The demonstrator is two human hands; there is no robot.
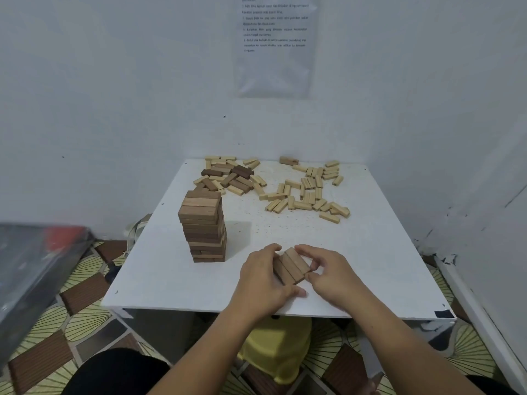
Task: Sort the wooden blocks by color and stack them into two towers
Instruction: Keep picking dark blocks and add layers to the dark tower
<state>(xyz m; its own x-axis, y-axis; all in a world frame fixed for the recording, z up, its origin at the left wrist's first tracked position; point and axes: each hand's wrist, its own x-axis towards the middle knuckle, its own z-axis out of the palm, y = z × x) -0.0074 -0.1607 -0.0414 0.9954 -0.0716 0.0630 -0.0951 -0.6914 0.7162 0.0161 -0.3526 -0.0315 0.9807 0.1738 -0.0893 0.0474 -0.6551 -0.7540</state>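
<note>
Brown blocks [291, 267], three side by side, left hand [261, 277], right hand [335, 276], fingers [271, 248] clamped on them

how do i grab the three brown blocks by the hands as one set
Squeeze the three brown blocks on the two outer long sides, left hand from the left, right hand from the right; they lie side by side, so inward pressure likely keeps them together.

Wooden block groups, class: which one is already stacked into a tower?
The brown stack: it alone rises in layers; the mixed pile and the pale blocks behind it lie loose.
</note>
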